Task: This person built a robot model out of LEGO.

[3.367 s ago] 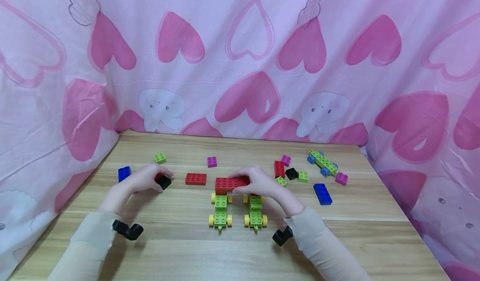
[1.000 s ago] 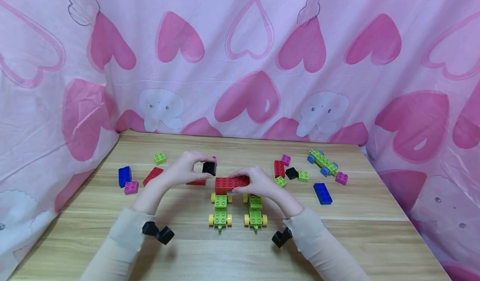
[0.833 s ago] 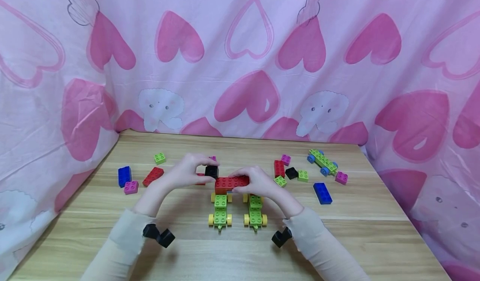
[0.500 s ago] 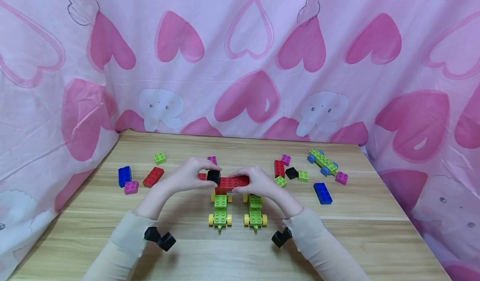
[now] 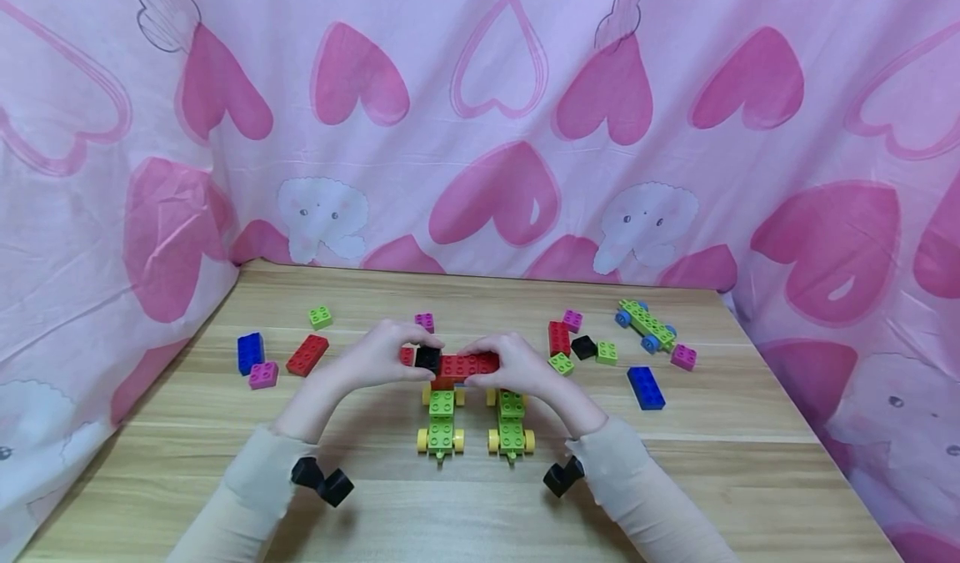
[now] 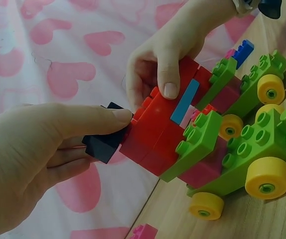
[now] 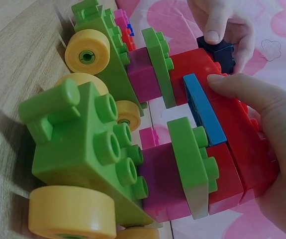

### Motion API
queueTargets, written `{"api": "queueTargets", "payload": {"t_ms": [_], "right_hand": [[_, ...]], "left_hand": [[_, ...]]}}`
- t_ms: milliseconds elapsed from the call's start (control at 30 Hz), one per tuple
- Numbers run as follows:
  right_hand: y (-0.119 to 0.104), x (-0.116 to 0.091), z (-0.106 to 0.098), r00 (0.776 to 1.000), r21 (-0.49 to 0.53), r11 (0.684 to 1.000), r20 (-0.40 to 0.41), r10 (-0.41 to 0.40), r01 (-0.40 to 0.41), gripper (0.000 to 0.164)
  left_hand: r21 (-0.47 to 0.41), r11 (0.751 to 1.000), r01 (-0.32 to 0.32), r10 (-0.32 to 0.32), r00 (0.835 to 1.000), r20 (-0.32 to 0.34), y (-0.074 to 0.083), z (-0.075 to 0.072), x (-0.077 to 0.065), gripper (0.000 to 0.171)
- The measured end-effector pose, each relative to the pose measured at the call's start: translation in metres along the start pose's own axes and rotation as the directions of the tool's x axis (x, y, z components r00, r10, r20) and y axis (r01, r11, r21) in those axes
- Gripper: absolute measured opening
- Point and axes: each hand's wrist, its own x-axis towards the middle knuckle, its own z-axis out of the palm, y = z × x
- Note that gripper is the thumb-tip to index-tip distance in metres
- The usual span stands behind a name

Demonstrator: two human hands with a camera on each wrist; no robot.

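Two green wheeled bases, the left base (image 5: 441,423) and right base (image 5: 512,425), have yellow wheels and stand side by side. Magenta bricks (image 7: 165,184) and green bricks (image 7: 187,164) rise from them, bridged on top by joined red bricks (image 5: 459,367) and a thin blue piece (image 7: 202,109). My left hand (image 5: 381,356) pinches a black brick (image 6: 103,144) between thumb and fingers, at the left end of the red row, on its studs. Whether it is pressed fully on I cannot tell. At the row's right end, my right hand (image 5: 516,361) grips the red bricks.
Left lie a blue brick (image 5: 250,354), a magenta brick (image 5: 263,375), a red brick (image 5: 307,355) and a green brick (image 5: 320,317). Right are a blue brick (image 5: 646,388), a black brick (image 5: 583,347) and a green base with blue wheels (image 5: 647,326). A pink curtain (image 5: 480,129) surrounds the table.
My left hand has carried the black brick from the left side of the table to the right and lowered it onto the red row's left end. My right hand has stayed in place.
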Motion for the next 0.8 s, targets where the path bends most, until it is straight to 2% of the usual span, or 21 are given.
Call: {"api": "queueTargets", "payload": {"t_ms": [367, 800], "right_hand": [[0.0008, -0.0003, -0.001, 1.0, 0.003, 1.0, 0.004, 0.002, -0.002, 0.038], [0.0004, 0.0, -0.001, 1.0, -0.002, 1.0, 0.003, 0.0, 0.0, 0.038]], "left_hand": [[-0.001, 0.999, 0.034, -0.034, 0.999, 0.001, 0.0045, 0.0005, 0.004, 0.037], [-0.027, 0.994, 0.103, -0.102, 0.994, 0.035, 0.0059, -0.0015, 0.008, 0.036]]}}
